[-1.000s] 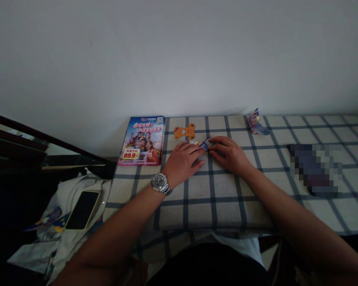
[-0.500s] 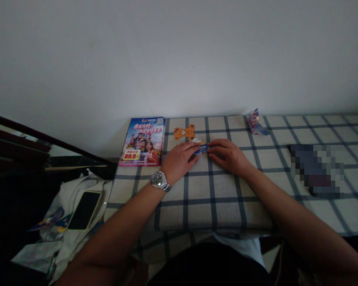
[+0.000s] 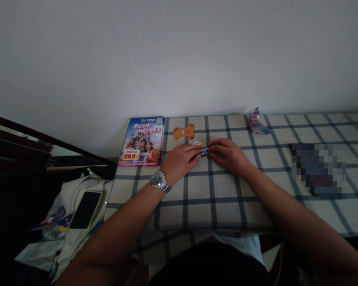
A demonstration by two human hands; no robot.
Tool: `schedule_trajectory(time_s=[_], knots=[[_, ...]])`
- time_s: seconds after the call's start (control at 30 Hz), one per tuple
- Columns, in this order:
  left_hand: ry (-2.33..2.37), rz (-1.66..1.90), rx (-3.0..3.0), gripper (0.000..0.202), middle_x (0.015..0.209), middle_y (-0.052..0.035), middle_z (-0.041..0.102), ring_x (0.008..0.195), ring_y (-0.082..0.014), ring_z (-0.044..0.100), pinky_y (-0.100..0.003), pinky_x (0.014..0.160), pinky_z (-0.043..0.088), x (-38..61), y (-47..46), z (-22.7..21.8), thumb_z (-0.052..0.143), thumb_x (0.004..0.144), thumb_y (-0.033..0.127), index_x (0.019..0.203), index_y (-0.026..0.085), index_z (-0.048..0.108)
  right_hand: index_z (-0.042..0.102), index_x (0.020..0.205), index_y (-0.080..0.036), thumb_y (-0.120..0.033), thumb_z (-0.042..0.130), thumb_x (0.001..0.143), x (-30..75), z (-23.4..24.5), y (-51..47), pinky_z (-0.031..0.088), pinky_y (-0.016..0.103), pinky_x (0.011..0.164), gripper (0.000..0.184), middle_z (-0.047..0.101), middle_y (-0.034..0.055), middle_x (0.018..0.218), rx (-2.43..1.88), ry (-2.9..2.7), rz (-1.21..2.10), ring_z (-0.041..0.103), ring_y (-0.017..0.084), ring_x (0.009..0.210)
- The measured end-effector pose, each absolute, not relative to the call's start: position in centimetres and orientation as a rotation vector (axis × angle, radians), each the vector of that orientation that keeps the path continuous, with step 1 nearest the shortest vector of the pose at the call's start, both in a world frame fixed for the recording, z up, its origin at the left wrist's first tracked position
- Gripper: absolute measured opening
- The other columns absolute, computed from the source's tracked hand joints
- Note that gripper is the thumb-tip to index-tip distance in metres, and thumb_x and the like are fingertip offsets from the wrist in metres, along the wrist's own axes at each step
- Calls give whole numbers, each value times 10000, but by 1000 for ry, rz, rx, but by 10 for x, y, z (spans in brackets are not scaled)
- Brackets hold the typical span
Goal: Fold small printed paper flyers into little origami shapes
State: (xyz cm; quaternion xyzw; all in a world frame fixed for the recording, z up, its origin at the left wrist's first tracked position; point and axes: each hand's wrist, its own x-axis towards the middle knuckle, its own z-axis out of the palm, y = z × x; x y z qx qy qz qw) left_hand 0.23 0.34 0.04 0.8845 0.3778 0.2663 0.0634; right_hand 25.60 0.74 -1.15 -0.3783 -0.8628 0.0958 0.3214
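Both my hands rest on the checked tablecloth [image 3: 214, 198] and meet over a small folded piece of blue printed paper [image 3: 203, 149]. My left hand [image 3: 180, 160], with a metal watch [image 3: 159, 181] on its wrist, pinches the paper's left end with curled fingers. My right hand [image 3: 229, 155] pinches its right end. Most of the paper is hidden under my fingers. Just beyond my left hand lies an orange bear cut-out [image 3: 184, 132].
A colourful flyer [image 3: 142, 140] lies at the table's far left corner. A folded blue paper shape [image 3: 256, 121] stands by the wall. A pixelated dark item [image 3: 318, 169] sits at the right. A black phone [image 3: 85, 204] lies on cloth left of the table.
My left hand's fingers have curled from lying flat into a pinch on the paper, and the two hands have drawn closer together over it.
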Motion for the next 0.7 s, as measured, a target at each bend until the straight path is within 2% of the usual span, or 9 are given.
schedule_trajectory(time_s=[0.2,0.33,0.53,0.7], knots=[[1133,778,2691,221,1244,-56,757,1085,-217,711,-403,979,582,3,2,3,651,1017,313,1189,213,746,736,1102,-223,-242,638,1004,254,-10,7,598,448,908,140,744,105,1115,-978,-2244,229,701,263,1019],[1146,779,2671,209,1213,-44,764,1056,-208,714,-373,934,591,3,1,3,640,1024,313,1177,213,740,733,1093,-221,-250,635,1011,252,-7,5,596,436,891,132,748,99,1083,-975,-2236,197,701,258,1002],[1225,808,2575,173,1153,-30,784,1007,-183,738,-326,889,597,6,0,3,620,1034,291,1107,221,760,721,1149,-260,-254,636,1011,251,-4,4,590,439,903,162,730,87,1109,-959,-2212,225,685,257,1027],[1285,853,2479,173,1100,-25,789,973,-177,748,-306,857,599,6,-2,5,623,1028,283,1117,222,758,731,1217,-307,-297,680,988,252,3,-4,547,498,963,234,677,103,1174,-1049,-2165,19,614,304,1113]])
